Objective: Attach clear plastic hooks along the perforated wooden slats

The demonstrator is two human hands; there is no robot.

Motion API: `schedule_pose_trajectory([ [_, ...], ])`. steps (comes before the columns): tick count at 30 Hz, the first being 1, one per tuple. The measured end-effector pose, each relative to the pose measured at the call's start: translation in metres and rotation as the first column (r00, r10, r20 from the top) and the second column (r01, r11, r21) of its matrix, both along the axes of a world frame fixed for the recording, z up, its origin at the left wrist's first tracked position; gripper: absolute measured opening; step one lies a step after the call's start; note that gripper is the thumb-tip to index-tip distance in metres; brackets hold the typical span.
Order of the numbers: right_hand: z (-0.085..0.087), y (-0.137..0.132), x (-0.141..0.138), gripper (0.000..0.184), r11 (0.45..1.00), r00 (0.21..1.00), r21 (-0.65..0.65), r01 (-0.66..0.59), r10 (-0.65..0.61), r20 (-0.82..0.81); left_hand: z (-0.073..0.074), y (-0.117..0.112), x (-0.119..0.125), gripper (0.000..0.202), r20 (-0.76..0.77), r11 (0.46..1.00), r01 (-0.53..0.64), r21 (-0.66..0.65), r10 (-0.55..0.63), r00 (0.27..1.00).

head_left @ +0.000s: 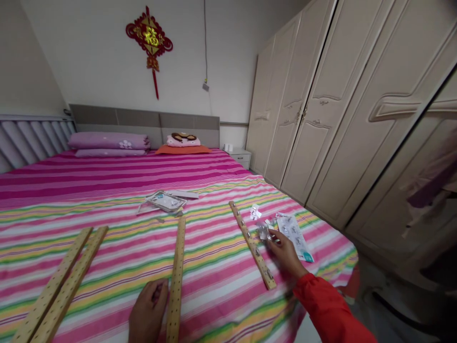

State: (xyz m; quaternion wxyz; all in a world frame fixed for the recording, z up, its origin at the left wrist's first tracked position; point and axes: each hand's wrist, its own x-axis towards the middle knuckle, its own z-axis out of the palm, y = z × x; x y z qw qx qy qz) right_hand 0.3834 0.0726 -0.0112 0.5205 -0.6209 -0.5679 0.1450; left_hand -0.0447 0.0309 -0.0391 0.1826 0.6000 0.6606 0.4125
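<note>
Right of the studded bar (249, 237), the right hand (283, 248) partly hides a bag (263, 232), contents too small to tell. Left of that bar, the bottom edge crops three plain bars (176, 281).

Cream wardrobe (330, 119), white wall (89, 52), grey headboard (124, 120).

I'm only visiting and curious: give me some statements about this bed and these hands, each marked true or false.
1. Four wooden strips lie on the bed cover. True.
2. Metal pieces sit along the rightmost strip. True.
3. The left hand holds the clear packet. False: the right hand is at it; the left is curled beside a strip.
4. The wall ornament is blue. False: it is red and gold.
5. The right sleeve is red. True.
</note>
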Motion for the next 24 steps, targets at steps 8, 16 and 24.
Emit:
schedule_pose_trajectory([
  [8,0.022,-0.001,-0.001,0.045,1.000,0.915,-0.021,-0.014,0.005,-0.404,0.002,0.000,0.002,0.034,0.024,1.000,-0.009,-0.015,0.009,1.000],
  [16,0.032,0.005,0.008,0.034,0.999,0.866,-0.050,-0.011,-0.016,-0.500,0.001,-0.001,0.001,0.035,0.015,1.000,-0.003,-0.019,0.004,1.000],
  [24,0.037,0.013,0.014,0.047,0.999,0.834,-0.047,0.022,-0.045,-0.549,0.002,-0.001,0.002,0.034,0.014,1.000,0.001,0.022,-0.001,1.000],
])
